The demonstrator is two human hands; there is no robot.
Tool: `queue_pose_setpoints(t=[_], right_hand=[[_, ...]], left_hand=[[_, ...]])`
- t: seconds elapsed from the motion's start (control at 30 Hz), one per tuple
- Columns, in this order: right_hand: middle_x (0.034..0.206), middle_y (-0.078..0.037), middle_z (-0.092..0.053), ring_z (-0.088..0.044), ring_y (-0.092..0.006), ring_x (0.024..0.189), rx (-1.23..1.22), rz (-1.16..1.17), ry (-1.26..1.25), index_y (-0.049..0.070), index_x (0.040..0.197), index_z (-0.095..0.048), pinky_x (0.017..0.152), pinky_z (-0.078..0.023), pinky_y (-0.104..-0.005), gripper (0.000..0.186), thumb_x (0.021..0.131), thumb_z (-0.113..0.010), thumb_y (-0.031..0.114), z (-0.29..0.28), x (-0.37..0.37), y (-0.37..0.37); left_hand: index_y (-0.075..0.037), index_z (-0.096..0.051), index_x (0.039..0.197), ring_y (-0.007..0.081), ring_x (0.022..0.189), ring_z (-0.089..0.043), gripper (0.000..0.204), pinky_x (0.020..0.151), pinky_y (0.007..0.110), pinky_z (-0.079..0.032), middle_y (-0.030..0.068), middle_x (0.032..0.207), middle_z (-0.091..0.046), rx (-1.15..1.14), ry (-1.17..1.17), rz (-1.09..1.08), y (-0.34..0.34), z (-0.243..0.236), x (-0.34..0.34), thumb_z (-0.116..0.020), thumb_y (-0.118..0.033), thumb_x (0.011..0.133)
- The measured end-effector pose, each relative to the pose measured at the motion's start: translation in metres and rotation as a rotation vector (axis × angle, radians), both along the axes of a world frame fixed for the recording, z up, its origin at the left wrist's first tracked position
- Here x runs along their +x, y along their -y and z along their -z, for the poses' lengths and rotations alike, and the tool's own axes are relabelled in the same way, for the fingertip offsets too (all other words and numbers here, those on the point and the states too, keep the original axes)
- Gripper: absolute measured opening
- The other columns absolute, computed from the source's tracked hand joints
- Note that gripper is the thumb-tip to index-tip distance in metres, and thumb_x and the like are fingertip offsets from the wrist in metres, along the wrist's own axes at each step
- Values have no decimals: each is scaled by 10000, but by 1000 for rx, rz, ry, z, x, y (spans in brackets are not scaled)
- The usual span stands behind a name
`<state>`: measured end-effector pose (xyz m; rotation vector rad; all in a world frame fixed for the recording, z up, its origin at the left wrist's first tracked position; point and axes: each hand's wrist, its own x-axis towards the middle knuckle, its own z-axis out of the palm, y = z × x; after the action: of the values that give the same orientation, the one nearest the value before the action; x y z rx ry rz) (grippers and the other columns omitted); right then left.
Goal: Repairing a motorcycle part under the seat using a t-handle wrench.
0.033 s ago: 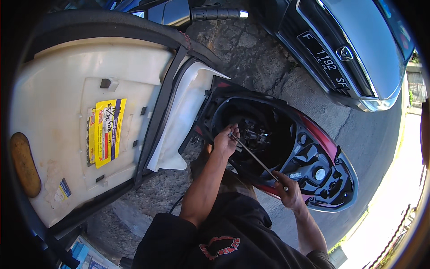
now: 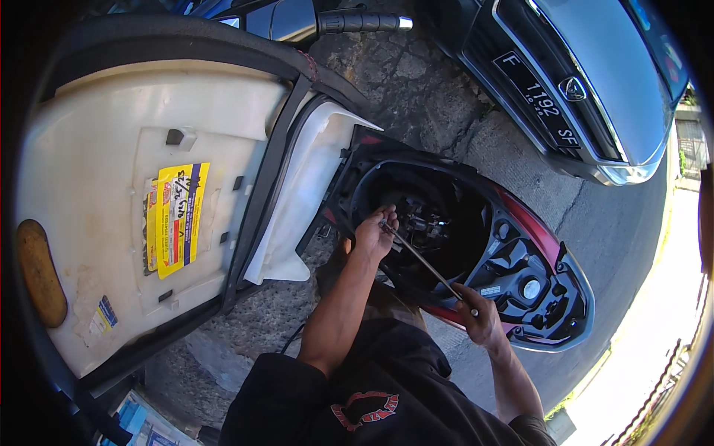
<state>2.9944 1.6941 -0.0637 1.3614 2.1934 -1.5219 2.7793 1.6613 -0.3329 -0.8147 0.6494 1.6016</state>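
Note:
A long, thin metal rod-shaped tool (image 2: 422, 260) slants across the open under-seat bay (image 2: 446, 186) of a red and black scooter (image 2: 529, 223). My left hand (image 2: 374, 233) pinches its upper left end with the fingertips, over the bay's near left side. Wrapped round the lower right end is my right hand (image 2: 483, 316), and the rounded metal tip shows beside its fingers. Metal engine parts (image 2: 425, 221) are visible down in the dark bay. Whatever the tool's left end fits onto, if anything, is hidden by my left fingers.
The raised seat (image 2: 89, 178), its pale underside bearing yellow labels, fills the left. A silver-blue car (image 2: 595, 89) stands at the upper right. A handlebar grip (image 2: 364, 23) of another motorbike juts in at the top. The scooter's filler cap (image 2: 530, 288) lies right of my right hand.

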Motion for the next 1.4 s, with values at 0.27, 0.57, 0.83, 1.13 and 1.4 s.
queue_pose_setpoints(t=[0.27,0.57,0.83,1.13,1.4], right_hand=[[1018,-240,-700,-712,-352,898,38,-47,58,-16,1293,-571,806,-550,-404,370,954,-526,126,11,5,1],[1047,-261,-680,-673,-406,988,120,-96,85,7,1285,-575,842,-531,-432,371,937,-555,135,57,-21,-15],[875,-244,-681,-690,-369,855,-9,-78,197,2,1106,-675,767,-507,-408,286,882,-608,167,125,-45,-107],[773,-216,-669,-672,-287,756,-125,-138,234,-4,1025,-701,744,-506,-393,304,847,-610,224,191,-107,-142],[741,-142,-665,-635,-226,701,-154,-158,288,49,1104,-714,687,-494,-370,333,854,-612,243,213,-125,-141]], left_hand=[[-54,-577,1081,166,823,-640,157,717,312,-541,83,983,-685,59,-31,23,-3,2,12,-444,-112,1022],[-93,-564,1030,158,637,-596,176,582,285,-515,44,788,-629,-381,110,-159,-29,37,24,-540,-265,1007],[-97,-562,1004,164,645,-579,186,551,287,-468,51,770,-600,-685,-41,135,-71,99,43,-391,-166,978],[-143,-615,986,155,594,-512,196,495,275,-371,21,770,-587,-925,-61,62,-68,118,17,-428,-174,939],[-101,-607,955,151,646,-524,135,512,297,-386,31,807,-562,-835,-161,54,-53,192,32,-491,-151,907]])
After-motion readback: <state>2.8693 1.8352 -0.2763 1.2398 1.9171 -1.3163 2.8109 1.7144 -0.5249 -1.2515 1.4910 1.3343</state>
